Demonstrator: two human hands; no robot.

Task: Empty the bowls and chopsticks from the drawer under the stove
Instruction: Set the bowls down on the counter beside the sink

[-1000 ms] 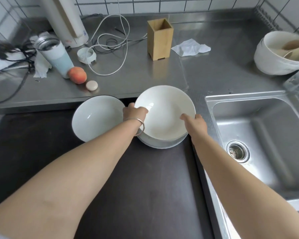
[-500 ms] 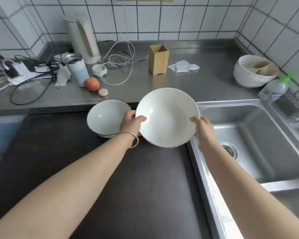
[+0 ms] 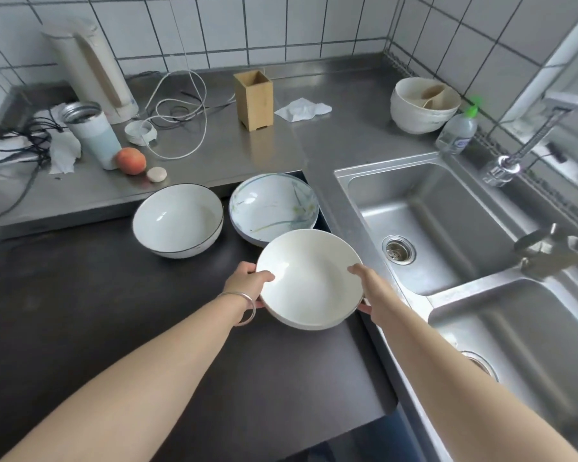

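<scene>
Gripping the white bowl (image 3: 309, 278) at frame centre, left hand (image 3: 247, 282) and right hand (image 3: 367, 288) are clasping opposite rims; no writing is legible.

I see two bowls (image 3: 178, 221) (image 3: 273, 211) side by side at the stovetop's (image 3: 80, 311) back edge (sink (image 3: 424, 225) to its right).

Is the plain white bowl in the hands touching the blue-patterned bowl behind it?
Cannot tell. In the head view the white bowl, held by the left hand and right hand, overlaps the patterned bowl, hiding any gap between them.
</scene>
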